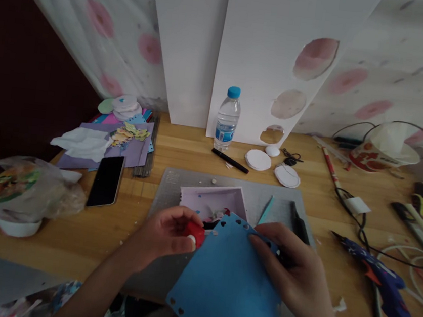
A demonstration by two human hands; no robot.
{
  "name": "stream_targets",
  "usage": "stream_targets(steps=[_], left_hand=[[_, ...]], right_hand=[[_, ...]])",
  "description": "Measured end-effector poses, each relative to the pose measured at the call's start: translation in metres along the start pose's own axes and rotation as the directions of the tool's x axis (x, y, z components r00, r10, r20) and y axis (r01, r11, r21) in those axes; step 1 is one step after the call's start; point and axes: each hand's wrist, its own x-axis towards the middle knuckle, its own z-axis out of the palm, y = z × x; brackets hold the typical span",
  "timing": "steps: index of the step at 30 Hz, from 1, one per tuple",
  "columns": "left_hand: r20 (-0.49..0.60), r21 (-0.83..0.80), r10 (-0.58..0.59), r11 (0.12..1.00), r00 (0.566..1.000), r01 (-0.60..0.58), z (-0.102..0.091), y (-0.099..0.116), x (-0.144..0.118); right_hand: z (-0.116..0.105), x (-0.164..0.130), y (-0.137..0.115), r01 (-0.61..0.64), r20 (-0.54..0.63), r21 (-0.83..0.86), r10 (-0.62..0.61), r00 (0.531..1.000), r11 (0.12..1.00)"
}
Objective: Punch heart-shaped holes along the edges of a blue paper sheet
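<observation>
Blue sheet [226, 282] held up over the near edge of the grey cutting mat [172, 187], tilted, with heart-shaped holes along its borders. Left hand [166, 235] curled tight around a small red punch [196, 233], clamped onto the sheet's top-left corner. Right hand [290, 274] pinching the upper right edge, thumb under, fingers spread on top; something dark tucked beneath the fingertips, can't tell what.

Stuff that could go sideways, just guessing:
- Sheet slipping in the punch mouth, so the next heart lands out of line with the row. Only a two-point hold, so a floppy sheet would do it.
- Little punched bits scattering; already a few in the shallow white box [214, 202] just behind the sheet, and some on the mat.
- Lower corner of the sheet hanging past the table [73, 234] edge, easy to crease against a lap.
- Black craft knife [299, 222] lying just beside the right hand. Sloppy wrist swing = bad time.
- Glue gun [381, 279] and its cords well off to the right, tangle risk only if reaching that way.

Room-wise: free wood on the left between mat and phone [106, 181], plastic bag [20, 187] further out. Water bottle [227, 117] and pen [230, 160] at the back, well apart. Right side crowded.
</observation>
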Motion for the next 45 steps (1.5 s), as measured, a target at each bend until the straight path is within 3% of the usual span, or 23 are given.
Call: stream_targets(steps=[10, 18, 23, 32, 40, 45], left_hand=[[0.005, 0.128, 0.042, 0.991, 0.999, -0.042, 0.004, -0.003, -0.002], [0.009, -0.048, -0.006, 0.999, 1.000, 0.007, 0.003, -0.008, 0.002], [0.008, -0.029, -0.014, 0.999, 1.000, 0.014, 0.006, -0.009, 0.001], [-0.134, 0.097, 0.198, 0.978, 0.971, -0.186, 0.005, -0.013, -0.001], [0.029, -0.120, 0.157, 0.981, 0.987, -0.152, 0.011, -0.015, 0.009], [0.029, -0.126, 0.218, 0.969, 0.976, -0.213, 0.012, -0.013, 0.005]], right_hand=[[0.001, -0.003, -0.001, 0.034, 0.008, -0.021, -0.034, 0.999, 0.999], [0.008, -0.008, -0.001, -0.035, -0.013, 0.019, 0.035, 0.999, 0.999], [0.004, -0.011, 0.001, -0.041, -0.027, 0.002, 0.041, 0.999, 0.999], [-0.007, -0.012, 0.006, -0.053, -0.103, -0.021, 0.050, 0.993, 0.998], [-0.004, -0.008, 0.002, -0.039, -0.048, -0.025, 0.038, 0.998, 0.999], [-0.006, -0.006, 0.001, -0.025, -0.009, -0.021, 0.025, 1.000, 0.999]])
